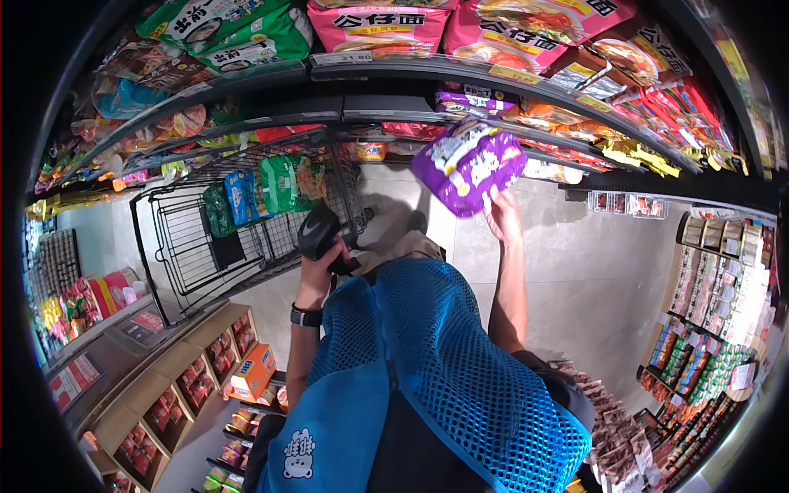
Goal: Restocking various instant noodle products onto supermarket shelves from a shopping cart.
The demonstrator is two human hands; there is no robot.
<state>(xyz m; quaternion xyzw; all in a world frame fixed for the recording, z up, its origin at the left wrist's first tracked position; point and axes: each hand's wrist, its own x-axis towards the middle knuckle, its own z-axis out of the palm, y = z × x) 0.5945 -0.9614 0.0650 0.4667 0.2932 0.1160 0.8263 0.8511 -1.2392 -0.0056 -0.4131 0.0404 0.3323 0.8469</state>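
My right hand (pixel 503 216) grips the lower edge of a purple multipack of instant noodles (pixel 470 168), held up in front of the shelves. In my left hand (pixel 316 271) is a black handheld scanner (pixel 319 232), its rounded head tilted up. A dark watch band circles my left wrist. Just past the scanner stands a black wire shopping cart (pixel 177 255). It carries a green bag (pixel 279 182), a blue bag (pixel 240 197) and a dark green bag (pixel 218 209), side by side at its far end.
Ahead, a dark shelf (pixel 370 70) bears pink noodle packs (pixel 382 29) and green noodle packs (pixel 230 37). Lower shelves hold more bagged goods, another purple pack (pixel 472 100) among them. Wooden bins (pixel 160 386) stand at the lower left, and a stocked rack (pixel 707 320) at the right.
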